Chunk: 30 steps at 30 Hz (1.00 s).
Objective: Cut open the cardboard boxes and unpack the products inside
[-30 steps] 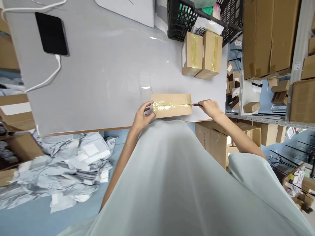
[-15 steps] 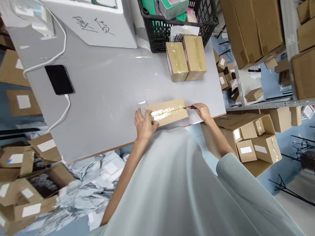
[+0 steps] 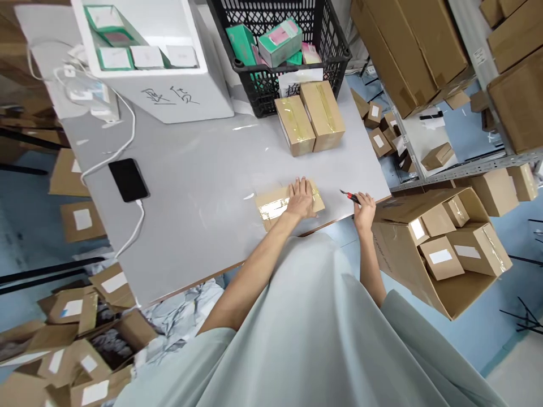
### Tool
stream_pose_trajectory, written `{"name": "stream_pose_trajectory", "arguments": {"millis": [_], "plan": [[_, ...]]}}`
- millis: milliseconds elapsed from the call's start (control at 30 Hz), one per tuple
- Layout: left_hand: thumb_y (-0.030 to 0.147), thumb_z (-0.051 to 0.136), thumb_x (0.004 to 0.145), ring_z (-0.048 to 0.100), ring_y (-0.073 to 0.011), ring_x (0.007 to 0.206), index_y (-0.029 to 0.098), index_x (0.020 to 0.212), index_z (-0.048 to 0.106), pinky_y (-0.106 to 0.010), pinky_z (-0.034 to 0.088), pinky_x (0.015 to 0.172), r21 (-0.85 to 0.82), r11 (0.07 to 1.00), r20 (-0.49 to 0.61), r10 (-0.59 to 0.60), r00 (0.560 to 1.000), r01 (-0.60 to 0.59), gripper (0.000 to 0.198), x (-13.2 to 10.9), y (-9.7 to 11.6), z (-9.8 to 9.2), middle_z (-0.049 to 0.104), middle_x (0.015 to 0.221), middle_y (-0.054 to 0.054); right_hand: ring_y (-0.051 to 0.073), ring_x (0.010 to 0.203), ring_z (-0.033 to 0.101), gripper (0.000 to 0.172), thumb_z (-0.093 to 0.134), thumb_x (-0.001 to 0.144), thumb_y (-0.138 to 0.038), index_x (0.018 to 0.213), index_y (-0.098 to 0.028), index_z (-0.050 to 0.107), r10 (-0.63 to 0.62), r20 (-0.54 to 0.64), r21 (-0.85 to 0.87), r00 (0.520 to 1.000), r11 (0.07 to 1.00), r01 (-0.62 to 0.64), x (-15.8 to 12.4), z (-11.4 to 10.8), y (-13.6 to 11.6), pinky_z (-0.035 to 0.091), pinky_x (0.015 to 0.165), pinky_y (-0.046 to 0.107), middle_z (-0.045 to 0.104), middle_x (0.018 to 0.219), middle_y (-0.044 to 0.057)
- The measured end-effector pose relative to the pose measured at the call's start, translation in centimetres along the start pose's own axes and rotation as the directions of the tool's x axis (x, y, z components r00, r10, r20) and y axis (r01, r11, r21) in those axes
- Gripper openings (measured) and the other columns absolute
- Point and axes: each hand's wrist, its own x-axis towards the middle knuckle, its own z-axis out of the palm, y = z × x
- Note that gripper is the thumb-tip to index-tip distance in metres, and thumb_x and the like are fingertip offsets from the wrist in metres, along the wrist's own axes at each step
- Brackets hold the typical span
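A small cardboard box with shiny tape along its top lies near the table's front edge. Across its right part rests my left hand, flat with fingers stretched out, covering some of the tape. My right hand is closed around a red and black utility knife. The knife's blade points left and is apart from the box. Two taped cardboard boxes, a smaller one and a larger one, stand side by side farther back.
Behind them is a black crate holding green and pink packs. A white foam bin and a phone on a cable occupy the table's left. A large open carton of boxes stands right, below shelving. Opened boxes lie lower left.
My left hand has gone from the box's left end to flat on its right part. The knife has come off the tape and moved right with my right hand. The view has shifted.
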Motion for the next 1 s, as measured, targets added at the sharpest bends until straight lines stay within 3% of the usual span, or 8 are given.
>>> {"name": "stream_pose_trajectory", "arguments": {"millis": [100, 233, 367, 533, 633, 767, 867, 1000], "plan": [[0.046, 0.101, 0.063, 0.023, -0.0588, 0.172, 0.000, 0.177, 0.026, -0.076, 0.010, 0.141, -0.043, 0.998, -0.071, 0.047, 0.996, -0.050, 0.145, 0.1, 0.5, -0.2, 0.030, 0.180, -0.041, 0.033, 0.134, 0.072, 0.035, 0.059, 0.104, -0.023, 0.128, -0.016, 0.083, 0.026, -0.042, 0.136, 0.999, 0.991, -0.020, 0.3, -1.8, 0.5, 0.048, 0.127, 0.053, 0.082, 0.139, 0.021], [0.037, 0.100, 0.059, 0.044, -0.0544, 0.162, 0.004, 0.177, 0.026, -0.071, 0.019, 0.142, -0.097, 0.984, -0.236, 0.122, 0.964, -0.148, 0.143, -1.1, 0.7, -1.4, 0.048, 0.168, -0.036, 0.029, 0.122, 0.079, 0.036, 0.063, 0.104, -0.034, 0.126, -0.016, 0.085, -0.005, -0.047, 0.373, 0.999, 0.928, 0.022, -0.7, -2.3, -2.0, 0.057, 0.115, 0.043, 0.086, 0.130, 0.018], [0.042, 0.100, 0.064, 0.033, -0.0527, 0.170, 0.014, 0.182, 0.012, -0.070, 0.024, 0.142, -0.209, 0.959, -0.418, 0.090, 0.904, -0.193, 0.150, -4.2, -1.6, -3.1, 0.035, 0.180, -0.030, 0.027, 0.108, 0.079, 0.044, 0.065, 0.105, -0.052, 0.122, -0.016, 0.084, -0.017, -0.027, 0.513, 0.999, 0.858, 0.029, -2.1, -2.6, -6.5, 0.060, 0.103, 0.038, 0.087, 0.116, 0.012], [0.048, 0.102, 0.068, 0.021, -0.0496, 0.176, 0.020, 0.184, -0.001, -0.066, 0.027, 0.143, -0.394, 0.916, -0.464, -0.123, 0.877, -0.080, 0.158, -9.3, -5.9, -2.9, 0.022, 0.187, -0.028, 0.023, 0.085, 0.073, 0.051, 0.061, 0.108, -0.063, 0.104, -0.016, 0.081, -0.160, 0.111, 0.543, 0.981, 0.836, 0.075, -2.9, -3.2, -11.7, 0.060, 0.085, 0.033, 0.080, 0.090, 0.006], [0.050, 0.105, 0.066, 0.019, -0.0487, 0.177, 0.021, 0.184, -0.003, -0.064, 0.026, 0.144, -0.470, 0.882, -0.453, -0.212, 0.866, -0.030, 0.163, -12.1, -7.6, -1.4, 0.019, 0.188, -0.028, 0.024, 0.089, 0.076, 0.051, 0.059, 0.110, -0.062, 0.113, -0.017, 0.082, -0.313, 0.236, 0.556, 0.920, 0.820, 0.137, -3.1, -2.4, -14.1, 0.061, 0.087, 0.034, 0.082, 0.094, 0.007], [0.060, 0.108, 0.060, 0.024, -0.0484, 0.176, 0.024, 0.186, 0.002, -0.063, 0.031, 0.142, -0.582, 0.813, -0.386, -0.263, 0.884, -0.012, 0.169, -15.2, -9.3, -0.2, 0.022, 0.188, -0.026, 0.029, 0.111, 0.080, 0.049, 0.057, 0.110, -0.056, 0.132, -0.020, 0.082, -0.452, 0.348, 0.541, 0.821, 0.812, 0.218, -3.7, -0.4, -15.9, 0.062, 0.101, 0.038, 0.087, 0.120, 0.011], [0.071, 0.101, 0.068, 0.039, -0.0466, 0.170, 0.027, 0.183, 0.025, -0.061, 0.045, 0.133, -0.692, 0.722, -0.335, -0.330, 0.883, 0.008, 0.145, -16.4, -10.7, -1.0, 0.034, 0.185, -0.022, 0.030, 0.121, 0.080, 0.047, 0.057, 0.110, -0.051, 0.137, -0.021, 0.081, -0.501, 0.390, 0.517, 0.773, 0.814, 0.266, -4.2, 0.5, -16.6, 0.062, 0.107, 0.040, 0.084, 0.136, 0.012], [0.064, 0.077, 0.096, 0.072, -0.0336, 0.138, 0.023, 0.150, 0.073, -0.048, 0.061, 0.115, -0.752, 0.657, -0.340, -0.456, 0.822, 0.053, 0.068, -15.9, -12.0, -3.7, 0.068, 0.160, -0.015, 0.031, 0.125, 0.081, 0.044, 0.057, 0.112, -0.044, 0.143, -0.021, 0.078, -0.490, 0.481, 0.433, 0.727, 0.854, 0.289, -4.5, 0.1, -17.6, 0.062, 0.109, 0.039, 0.084, 0.139, 0.011]]}}
